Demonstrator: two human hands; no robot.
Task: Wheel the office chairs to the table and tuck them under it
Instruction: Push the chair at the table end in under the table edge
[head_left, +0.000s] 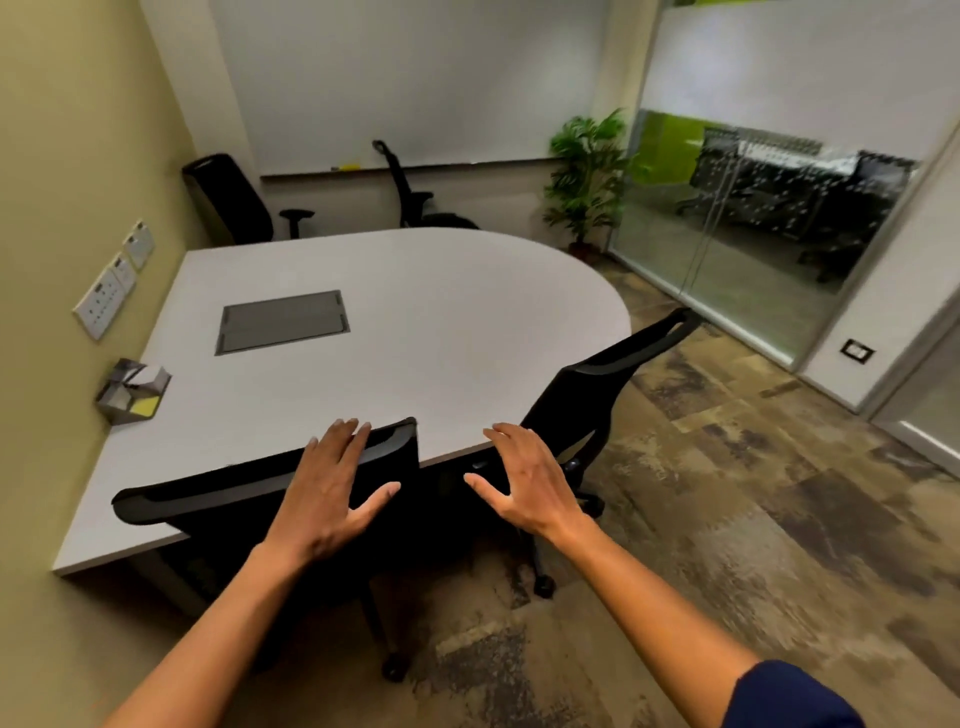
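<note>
My left hand hovers flat and spread over the near chair, whose backrest runs along the table edge. My right hand, spread, holds nothing.

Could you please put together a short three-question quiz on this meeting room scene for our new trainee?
1. True or false: both hands grip the nearest chair.
2. How many black office chairs are in view?
A) two B) three C) four
3. Fill in: the two far chairs stand beside the ____ at the back, away from the table.

Key
1. False. The left hand is open above the chair's backrest, and the right hand is open beside it, holding nothing.
2. C. The nearest chair, the right chair at the curved edge, the corner chair and the side-on chair.
3. Wall, under the whiteboard.
</note>
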